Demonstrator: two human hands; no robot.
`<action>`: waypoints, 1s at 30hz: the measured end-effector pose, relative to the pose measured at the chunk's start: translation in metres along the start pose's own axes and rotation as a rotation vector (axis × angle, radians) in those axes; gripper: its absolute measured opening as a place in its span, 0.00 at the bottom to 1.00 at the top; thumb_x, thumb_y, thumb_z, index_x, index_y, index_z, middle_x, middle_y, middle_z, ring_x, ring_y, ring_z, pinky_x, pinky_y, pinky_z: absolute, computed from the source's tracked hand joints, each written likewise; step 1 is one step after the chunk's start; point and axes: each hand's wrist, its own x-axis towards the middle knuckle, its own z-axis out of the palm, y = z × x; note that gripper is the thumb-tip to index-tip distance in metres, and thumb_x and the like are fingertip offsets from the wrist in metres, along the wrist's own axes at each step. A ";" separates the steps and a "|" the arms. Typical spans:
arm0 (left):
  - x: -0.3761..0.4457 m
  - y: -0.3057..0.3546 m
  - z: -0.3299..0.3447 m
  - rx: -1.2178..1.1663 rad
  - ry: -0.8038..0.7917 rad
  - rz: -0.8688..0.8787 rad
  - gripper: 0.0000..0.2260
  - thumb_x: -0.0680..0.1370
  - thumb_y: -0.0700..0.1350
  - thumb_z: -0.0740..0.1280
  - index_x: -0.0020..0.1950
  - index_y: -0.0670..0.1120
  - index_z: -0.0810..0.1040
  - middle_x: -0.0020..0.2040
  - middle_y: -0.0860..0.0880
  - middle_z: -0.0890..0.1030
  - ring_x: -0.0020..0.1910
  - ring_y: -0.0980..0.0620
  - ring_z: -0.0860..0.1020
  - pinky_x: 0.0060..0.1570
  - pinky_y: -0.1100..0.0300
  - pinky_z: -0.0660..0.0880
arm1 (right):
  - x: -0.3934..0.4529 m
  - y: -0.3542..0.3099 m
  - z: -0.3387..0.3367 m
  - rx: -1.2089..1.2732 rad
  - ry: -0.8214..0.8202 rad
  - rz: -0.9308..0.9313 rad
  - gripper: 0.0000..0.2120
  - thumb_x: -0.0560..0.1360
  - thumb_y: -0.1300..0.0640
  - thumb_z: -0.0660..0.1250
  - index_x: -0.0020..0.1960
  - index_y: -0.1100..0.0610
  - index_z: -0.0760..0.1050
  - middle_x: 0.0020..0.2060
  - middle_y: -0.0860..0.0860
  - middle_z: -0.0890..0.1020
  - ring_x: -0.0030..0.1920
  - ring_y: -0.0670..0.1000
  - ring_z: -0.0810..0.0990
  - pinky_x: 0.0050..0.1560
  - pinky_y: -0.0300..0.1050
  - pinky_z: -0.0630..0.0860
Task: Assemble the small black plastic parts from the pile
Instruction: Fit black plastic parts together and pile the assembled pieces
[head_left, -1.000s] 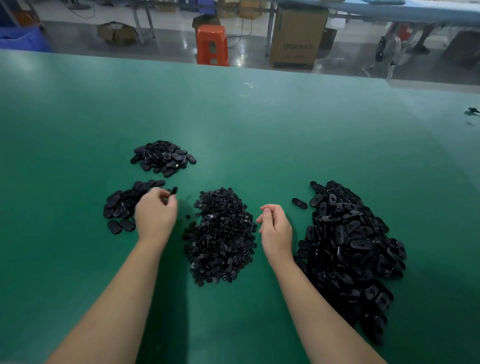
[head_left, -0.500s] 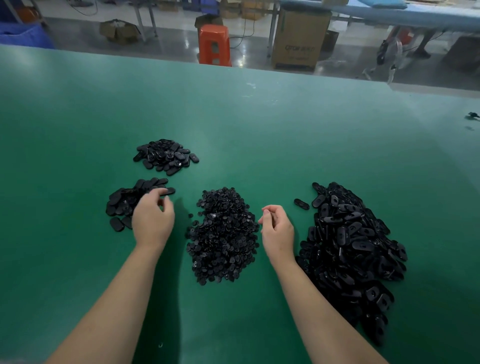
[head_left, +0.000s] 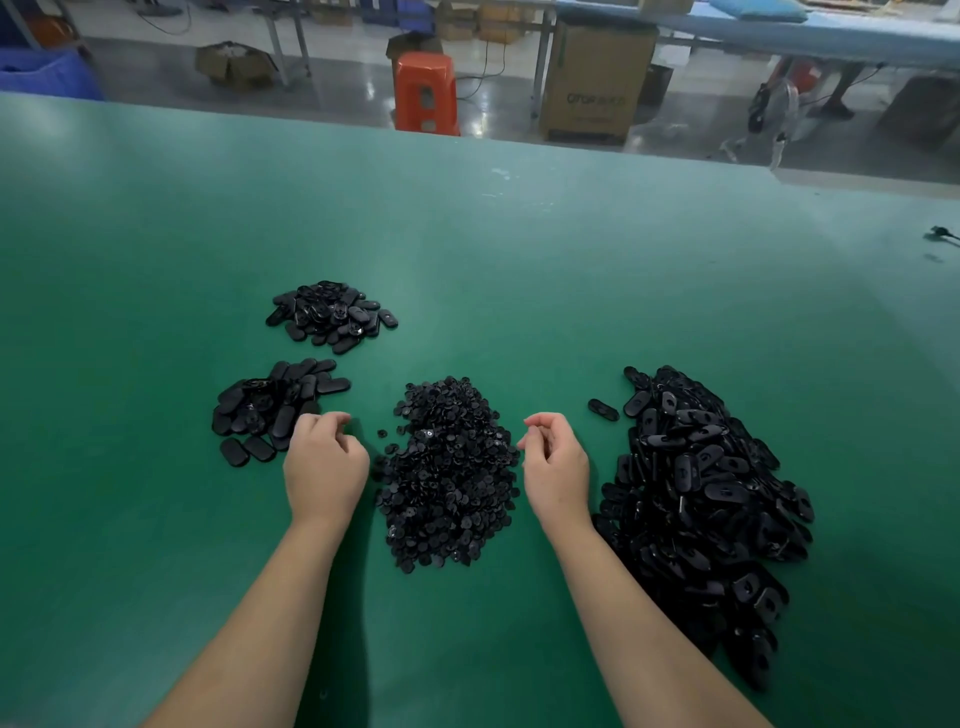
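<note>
Our left hand (head_left: 326, 470) and right hand (head_left: 557, 465) flank the small-disc pile (head_left: 449, 475) on the counter (head_left: 519, 260). Both grips loosely curled; can't tell if either holds anything. Oval-cover heap (head_left: 701, 493) just right of right grip.

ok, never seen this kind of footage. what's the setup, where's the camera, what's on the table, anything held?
No machine here: a person works with two bare hands. The single picture comes from a wide-angle camera on their head, looking forward and down. On the green table lie four heaps of black plastic parts: a middle pile of small round pieces, a big pile of oblong shells on the right, and two smaller heaps of oblong parts on the left, near and far. The left hand and right hand hover beside the middle pile, fingers curled. Whether either pinches a part cannot be told.
</note>
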 end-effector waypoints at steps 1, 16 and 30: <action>0.001 0.000 -0.001 0.005 -0.010 0.026 0.12 0.79 0.39 0.64 0.59 0.43 0.83 0.53 0.49 0.77 0.41 0.49 0.75 0.43 0.55 0.72 | 0.000 0.000 0.000 -0.003 -0.002 0.000 0.10 0.82 0.59 0.60 0.48 0.46 0.73 0.39 0.48 0.82 0.25 0.41 0.70 0.27 0.35 0.65; 0.008 -0.007 0.003 0.053 -0.103 0.225 0.05 0.78 0.51 0.72 0.48 0.52 0.87 0.44 0.56 0.75 0.41 0.54 0.74 0.55 0.48 0.71 | 0.043 -0.021 -0.038 -0.604 -0.009 -0.131 0.12 0.83 0.55 0.60 0.64 0.54 0.74 0.59 0.50 0.75 0.44 0.48 0.78 0.44 0.44 0.73; 0.008 -0.005 0.008 0.159 -0.086 0.231 0.08 0.81 0.45 0.64 0.46 0.46 0.81 0.43 0.51 0.76 0.40 0.50 0.74 0.49 0.52 0.67 | 0.071 -0.015 -0.064 -1.251 -0.187 -0.081 0.06 0.80 0.60 0.63 0.56 0.59 0.70 0.55 0.56 0.75 0.50 0.57 0.77 0.42 0.47 0.70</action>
